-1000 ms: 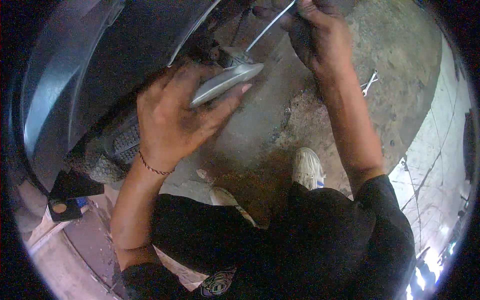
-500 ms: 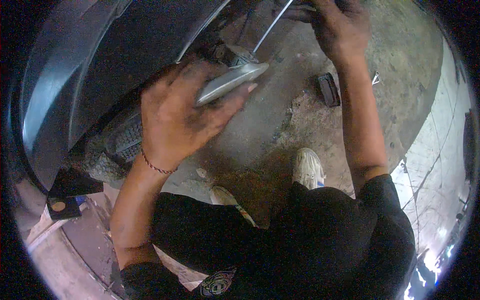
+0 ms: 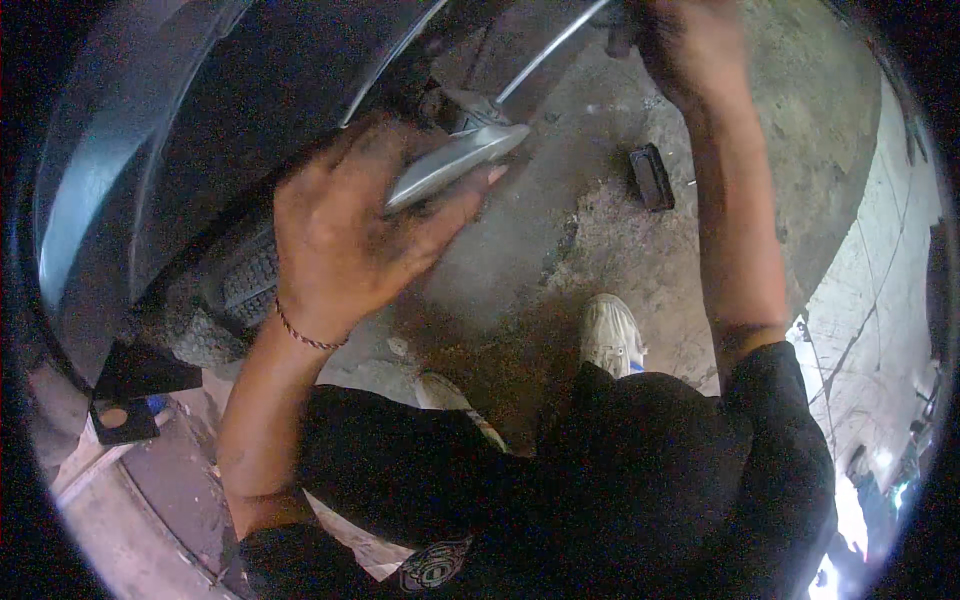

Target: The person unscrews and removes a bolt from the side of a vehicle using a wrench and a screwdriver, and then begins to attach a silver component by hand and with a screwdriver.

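My left hand point(image 3: 345, 215) is closed round a silver, pointed, curved part point(image 3: 455, 165), the thumb under its lower edge and the fingers over its back, partly hidden. A dull metal piece point(image 3: 460, 108) sits right behind that part. My right hand point(image 3: 695, 55), at the top, grips a screwdriver point(image 3: 550, 55); its handle is hidden by the hand and the frame's edge. The long thin shaft slants down left, and its tip meets the far side of the silver part. Whether the tip sits in a screw cannot be told.
A glossy dark vehicle panel point(image 3: 110, 190) fills the left, with a knobbly tyre point(image 3: 250, 285) below it. On the stained concrete floor lies a small black tray-like box point(image 3: 652, 178). My white shoe point(image 3: 612, 335) stands near. A black bracket with a round hole point(image 3: 125, 418) is at lower left.
The screwdriver's shaft leans further right, and my right hand has shifted slightly right. My left hand and the silver part sit a little further left in view.
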Motion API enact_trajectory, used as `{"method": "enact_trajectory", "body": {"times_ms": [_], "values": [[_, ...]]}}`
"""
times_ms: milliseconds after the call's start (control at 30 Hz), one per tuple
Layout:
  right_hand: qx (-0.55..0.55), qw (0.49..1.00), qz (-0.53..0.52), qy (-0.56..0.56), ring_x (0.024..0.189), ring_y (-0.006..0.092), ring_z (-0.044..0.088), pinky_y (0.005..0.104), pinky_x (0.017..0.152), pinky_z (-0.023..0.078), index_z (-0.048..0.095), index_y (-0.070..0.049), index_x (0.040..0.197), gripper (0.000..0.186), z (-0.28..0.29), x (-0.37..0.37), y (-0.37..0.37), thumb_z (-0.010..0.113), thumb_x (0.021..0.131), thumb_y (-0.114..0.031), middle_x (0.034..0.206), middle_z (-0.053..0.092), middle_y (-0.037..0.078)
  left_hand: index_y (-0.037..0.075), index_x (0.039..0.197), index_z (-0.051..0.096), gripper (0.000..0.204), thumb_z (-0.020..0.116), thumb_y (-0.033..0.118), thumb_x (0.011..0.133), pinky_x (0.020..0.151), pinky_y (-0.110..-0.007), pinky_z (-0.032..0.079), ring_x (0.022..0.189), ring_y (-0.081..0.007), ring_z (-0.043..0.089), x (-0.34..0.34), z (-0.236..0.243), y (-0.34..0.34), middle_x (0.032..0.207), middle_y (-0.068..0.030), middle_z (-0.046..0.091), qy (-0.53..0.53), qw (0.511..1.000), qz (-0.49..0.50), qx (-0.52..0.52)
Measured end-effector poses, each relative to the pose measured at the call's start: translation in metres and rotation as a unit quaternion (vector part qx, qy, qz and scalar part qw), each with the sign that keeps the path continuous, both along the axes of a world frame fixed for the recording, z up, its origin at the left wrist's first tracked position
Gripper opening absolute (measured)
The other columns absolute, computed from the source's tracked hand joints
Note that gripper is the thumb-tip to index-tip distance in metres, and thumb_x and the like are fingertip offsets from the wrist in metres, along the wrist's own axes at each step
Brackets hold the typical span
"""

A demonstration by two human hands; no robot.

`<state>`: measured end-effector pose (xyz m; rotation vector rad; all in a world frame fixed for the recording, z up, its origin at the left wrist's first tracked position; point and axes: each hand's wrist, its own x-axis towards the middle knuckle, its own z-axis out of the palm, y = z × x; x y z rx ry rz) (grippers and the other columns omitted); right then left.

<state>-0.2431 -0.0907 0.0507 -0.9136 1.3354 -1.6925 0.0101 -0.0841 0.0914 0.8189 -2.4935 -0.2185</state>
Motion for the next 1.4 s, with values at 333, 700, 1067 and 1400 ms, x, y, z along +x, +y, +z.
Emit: {"method": "enact_trajectory", "body": {"times_ms": [333,700,1067,1400], "values": [[-0.062,0.996,0.062,0.021,0.078,0.0169,0.062,0.0329,0.069,0.055,0.059,0.001,0.107,0.031,-0.018,-0.013,-0.009,0.065,0.089,-0.023,0.091,0.062,0.008,0.006,0.080,0.065,0.031,0.082,0.027,0.066,0.057,-0.034,0.052,0.063,-0.0276,0.065,0.002,-0.002,-0.001,0.075,-0.0099,0.065,-0.014,1.000,0.004,-0.023],[0.055,0.976,-0.015,0.210,0.059,0.0140,0.055,0.0304,0.054,0.044,0.062,0.001,0.075,0.036,0.016,-0.009,-0.003,0.073,0.082,-0.033,0.062,0.058,0.006,0.008,0.079,0.065,0.029,0.083,0.027,0.066,0.055,-0.035,0.051,0.061,-0.0267,0.064,0.001,0.000,-0.001,0.073,-0.0093,0.064,0.000,1.000,-0.001,-0.028],[-0.124,0.901,0.255,-0.330,0.076,0.0265,0.063,0.0437,0.071,0.054,0.060,0.005,0.105,0.032,-0.032,-0.022,-0.001,0.056,0.092,-0.024,0.082,0.062,0.011,0.007,0.081,0.065,0.029,0.083,0.025,0.065,0.056,-0.034,0.051,0.060,-0.0267,0.064,0.002,-0.003,-0.002,0.073,-0.0094,0.065,-0.012,0.999,-0.006,-0.047],[0.008,0.981,-0.018,-0.195,0.054,0.0134,0.050,0.0294,0.047,0.043,0.057,-0.005,0.095,0.031,0.008,0.020,0.003,0.067,0.086,-0.033,0.068,0.054,0.003,0.007,0.086,0.067,0.030,0.083,0.023,0.065,0.058,-0.034,0.053,0.065,-0.0258,0.067,0.001,-0.003,-0.003,0.078,-0.0103,0.067,0.003,1.000,0.011,0.019]]}}
